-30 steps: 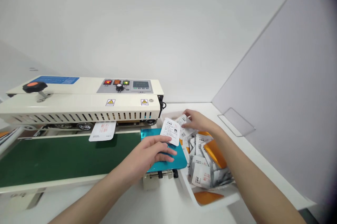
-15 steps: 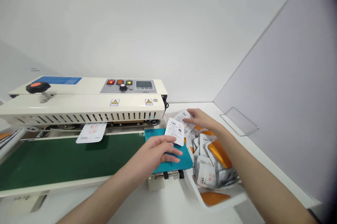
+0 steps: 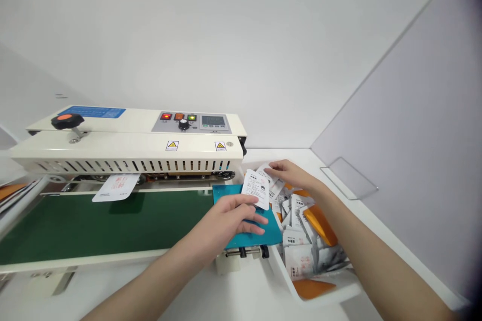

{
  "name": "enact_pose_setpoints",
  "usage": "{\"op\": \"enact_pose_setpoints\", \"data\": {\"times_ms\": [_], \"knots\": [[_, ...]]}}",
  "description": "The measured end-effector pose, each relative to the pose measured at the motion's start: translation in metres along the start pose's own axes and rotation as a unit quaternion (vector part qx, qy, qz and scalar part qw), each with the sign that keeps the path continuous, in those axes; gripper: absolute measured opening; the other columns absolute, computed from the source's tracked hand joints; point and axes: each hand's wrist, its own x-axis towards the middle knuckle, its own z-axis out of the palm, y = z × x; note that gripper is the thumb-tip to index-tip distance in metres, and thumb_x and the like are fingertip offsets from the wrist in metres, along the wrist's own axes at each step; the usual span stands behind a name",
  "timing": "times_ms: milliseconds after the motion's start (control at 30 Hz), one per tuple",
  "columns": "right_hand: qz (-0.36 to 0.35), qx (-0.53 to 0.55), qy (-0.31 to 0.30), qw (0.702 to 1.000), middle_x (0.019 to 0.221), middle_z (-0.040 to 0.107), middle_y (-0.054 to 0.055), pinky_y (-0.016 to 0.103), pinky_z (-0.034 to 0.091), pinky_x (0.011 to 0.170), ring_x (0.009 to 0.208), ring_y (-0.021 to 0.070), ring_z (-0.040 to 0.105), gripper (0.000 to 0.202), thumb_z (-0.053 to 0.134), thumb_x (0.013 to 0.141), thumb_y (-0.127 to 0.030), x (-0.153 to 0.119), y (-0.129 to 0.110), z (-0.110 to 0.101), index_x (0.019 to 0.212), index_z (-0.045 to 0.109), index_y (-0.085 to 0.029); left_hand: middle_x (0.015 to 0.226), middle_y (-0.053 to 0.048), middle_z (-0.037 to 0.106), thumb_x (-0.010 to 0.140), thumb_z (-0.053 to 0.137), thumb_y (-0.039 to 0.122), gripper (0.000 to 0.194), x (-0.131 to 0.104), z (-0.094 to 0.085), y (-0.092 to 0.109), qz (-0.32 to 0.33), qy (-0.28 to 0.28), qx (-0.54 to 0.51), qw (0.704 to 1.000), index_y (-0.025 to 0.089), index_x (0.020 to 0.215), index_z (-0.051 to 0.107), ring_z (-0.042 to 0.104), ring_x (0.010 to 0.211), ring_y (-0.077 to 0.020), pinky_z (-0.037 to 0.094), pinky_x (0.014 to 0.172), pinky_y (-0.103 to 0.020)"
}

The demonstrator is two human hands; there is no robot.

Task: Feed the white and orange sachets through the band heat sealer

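My left hand [image 3: 241, 213] is over the blue-green plate [image 3: 269, 235] at the conveyor's right end. It grips the lower edge of a white printed sachet [image 3: 256, 185] with one digit on its face; the other fingers are spread loosely below. Behind the sachet, my right hand [image 3: 288, 173] is closed at the top of a second white sachet [image 3: 275, 189], partly covered by the first. A third sachet [image 3: 116, 188] sticks out from under the sealing machine [image 3: 128, 150], above the green belt [image 3: 150, 225].
A white bin [image 3: 301, 301] on the right holds several white and orange sachets. On the machine are lit switches [image 3: 166, 117], a display [image 3: 214, 120] and a black knob [image 3: 68, 121]. A wire stand [image 3: 354, 178] is by the right wall. More sachets [image 3: 15, 195] lie far left.
The sachet under the machine has travelled left along the belt and tilted. My hands have hardly moved against the plate; the whole view has shifted slightly.
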Motion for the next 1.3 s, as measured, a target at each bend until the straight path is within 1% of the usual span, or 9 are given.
{"op": "enact_pose_setpoints", "data": {"times_ms": [200,300,400,700,833,967,1133,1200,1300], "knots": [[-0.035,0.010,-0.036,0.999,0.071,0.063,0.002,0.026,0.046,0.056,0.063,0.0155,0.057,0.039,0.054,0.083,-0.053,-0.004,-0.006,0.000,0.078,0.064,-0.016,0.101,-0.017,0.067,0.083,0.059,0.019,0.030,0.000,0.001,0.000,0.005,0.006,-0.006,1.000,0.008,0.111,0.059,0.068,0.086,-0.0193,0.055,0.080,-0.032],[-0.048,-0.018,-0.070,0.996,0.077,0.067,0.003,0.028,0.049,0.062,0.070,0.0180,0.061,0.036,0.055,0.083,-0.051,-0.005,-0.009,0.002,0.085,0.066,-0.016,0.098,-0.016,0.068,0.084,0.057,0.018,0.028,-0.001,0.003,0.002,0.004,0.011,-0.007,1.000,0.008,0.111,0.059,0.068,0.084,-0.0183,0.055,0.079,-0.031],[-0.044,-0.031,-0.074,0.996,0.082,0.070,0.005,0.032,0.051,0.068,0.078,0.0216,0.063,0.032,0.059,0.081,-0.046,-0.005,-0.010,0.003,0.092,0.068,-0.017,0.097,-0.016,0.068,0.085,0.055,0.016,0.027,-0.003,0.005,0.004,0.003,0.013,-0.008,1.000,0.007,0.111,0.058,0.068,0.084,-0.0183,0.055,0.077,-0.030],[-0.047,-0.045,-0.049,0.997,0.085,0.073,0.005,0.032,0.052,0.068,0.076,0.0216,0.065,0.021,0.062,0.078,-0.032,-0.003,-0.005,0.005,0.090,0.070,-0.018,0.096,-0.016,0.068,0.086,0.054,0.016,0.026,-0.005,0.006,0.006,0.000,0.018,-0.004,1.000,0.007,0.110,0.058,0.067,0.079,-0.0162,0.054,0.077,-0.030],[-0.044,-0.062,-0.037,0.996,0.086,0.072,0.005,0.029,0.051,0.063,0.073,0.0203,0.065,0.017,0.059,0.079,-0.029,-0.001,0.000,0.005,0.091,0.068,-0.019,0.094,-0.015,0.069,0.086,0.056,0.018,0.026,-0.004,0.005,0.005,0.002,0.013,-0.006,1.000,0.008,0.110,0.058,0.068,0.080,-0.0173,0.054,0.079,-0.031],[-0.040,-0.074,0.010,0.996,0.088,0.070,0.006,0.025,0.049,0.054,0.070,0.0187,0.065,0.018,0.057,0.080,-0.025,0.002,0.004,0.004,0.093,0.066,-0.018,0.093,-0.016,0.069,0.086,0.054,0.015,0.024,-0.004,0.006,0.005,0.000,0.020,-0.012,1.000,0.007,0.108,0.059,0.068,0.081,-0.0179,0.053,0.079,-0.031],[-0.055,-0.064,0.064,0.994,0.106,0.065,0.007,0.023,0.049,0.049,0.072,0.0171,0.065,0.017,0.057,0.081,-0.029,0.005,0.010,0.003,0.092,0.065,-0.019,0.093,-0.015,0.069,0.086,0.057,0.018,0.023,-0.003,0.005,0.002,0.004,0.015,-0.014,1.000,0.009,0.106,0.060,0.068,0.080,-0.0176,0.054,0.080,-0.032],[-0.062,-0.065,0.069,0.994,0.104,0.065,0.007,0.023,0.049,0.049,0.071,0.0170,0.064,0.017,0.056,0.082,-0.030,0.005,0.011,0.002,0.093,0.065,-0.020,0.092,-0.015,0.070,0.086,0.058,0.021,0.024,-0.001,0.002,0.000,0.009,0.009,-0.014,1.000,0.009,0.107,0.060,0.068,0.080,-0.0175,0.054,0.080,-0.032],[-0.045,-0.073,0.061,0.994,0.086,0.068,0.005,0.023,0.048,0.048,0.066,0.0170,0.064,0.019,0.055,0.083,-0.032,0.004,0.011,0.000,0.095,0.064,-0.020,0.094,-0.016,0.070,0.085,0.060,0.025,0.028,0.003,-0.002,-0.005,0.019,-0.007,-0.010,1.000,0.010,0.109,0.059,0.068,0.084,-0.0187,0.053,0.083,-0.033]]}}
